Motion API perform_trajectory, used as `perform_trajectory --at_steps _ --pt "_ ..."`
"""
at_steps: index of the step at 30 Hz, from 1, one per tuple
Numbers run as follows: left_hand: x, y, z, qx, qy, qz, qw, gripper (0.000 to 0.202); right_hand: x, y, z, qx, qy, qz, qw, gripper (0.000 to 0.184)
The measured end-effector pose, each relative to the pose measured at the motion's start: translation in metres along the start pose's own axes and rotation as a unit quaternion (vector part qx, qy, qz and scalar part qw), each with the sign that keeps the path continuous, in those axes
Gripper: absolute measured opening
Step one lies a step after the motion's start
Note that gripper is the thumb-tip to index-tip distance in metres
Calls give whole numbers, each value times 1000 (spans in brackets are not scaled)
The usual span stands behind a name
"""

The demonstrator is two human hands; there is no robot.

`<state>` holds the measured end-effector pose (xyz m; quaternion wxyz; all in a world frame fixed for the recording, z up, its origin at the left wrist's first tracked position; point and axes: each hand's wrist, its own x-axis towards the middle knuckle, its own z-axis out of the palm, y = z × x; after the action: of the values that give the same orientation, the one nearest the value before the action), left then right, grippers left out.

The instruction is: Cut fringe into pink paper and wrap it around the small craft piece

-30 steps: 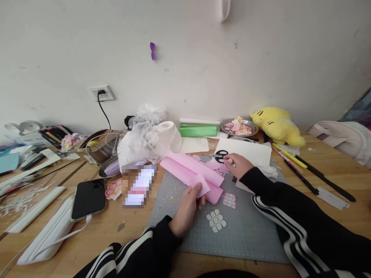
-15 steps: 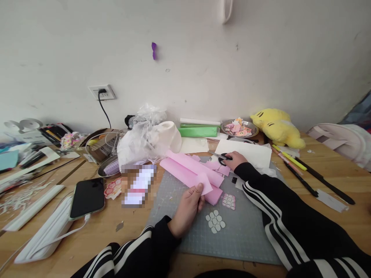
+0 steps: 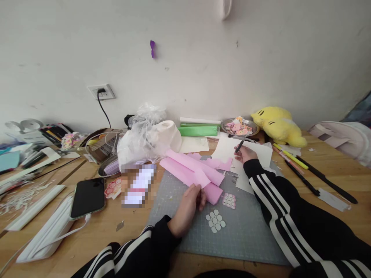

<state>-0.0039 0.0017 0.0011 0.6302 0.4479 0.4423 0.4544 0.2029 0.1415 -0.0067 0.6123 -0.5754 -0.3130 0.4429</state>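
My left hand point(image 3: 188, 208) pinches the near end of a pink paper strip point(image 3: 203, 178), which lies over a folded pink sheet point(image 3: 185, 168) on the grey cutting mat point(image 3: 246, 231). My right hand point(image 3: 245, 153) is closed over a white sheet point(image 3: 261, 151) at the mat's far edge. It grips a slim black tool point(image 3: 239, 146) that sticks up and to the left; I cannot make out what the tool is. Pink paper scraps point(image 3: 216, 163) lie just left of that hand. Two clusters of small cut-out shapes, one white point(image 3: 215, 221) and one pink point(image 3: 229, 200), rest on the mat near my left hand.
A phone point(image 3: 87, 197) on a cable lies at the left beside white strips point(image 3: 43, 231). Behind the mat stand a plastic bag with a paper roll point(image 3: 150, 139), green rolls point(image 3: 198, 130), a metal dish of scraps point(image 3: 239, 126) and a yellow plush toy point(image 3: 278, 126). Pens point(image 3: 301, 170) lie to the right.
My right hand closed over the black-handled scissors by the pink scraps, then moved right and farther back over the white sheet, now gripping a black tool. The scissors no longer show. My left hand stayed.
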Motion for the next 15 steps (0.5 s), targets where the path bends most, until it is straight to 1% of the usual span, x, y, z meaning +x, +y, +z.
perform_trajectory --at_steps 4,8,9,11,13,15 --pt "0 1 0 10 7 0 1000 27 -7 -9 0 77 -23 -3 997 13" --pt "0 3 1 31 9 4 999 31 -25 -18 4 134 -63 -16 989 16" --pt "0 4 1 33 9 4 999 32 -30 -20 5 167 -94 -20 981 18" --pt "1 4 1 35 14 7 999 33 -40 -23 7 200 -153 -9 968 25" --pt "1 3 1 35 19 15 999 34 -50 -24 9 204 -235 22 950 34" --pt "1 2 0 27 20 22 999 35 -59 -21 9 185 -327 51 925 43"
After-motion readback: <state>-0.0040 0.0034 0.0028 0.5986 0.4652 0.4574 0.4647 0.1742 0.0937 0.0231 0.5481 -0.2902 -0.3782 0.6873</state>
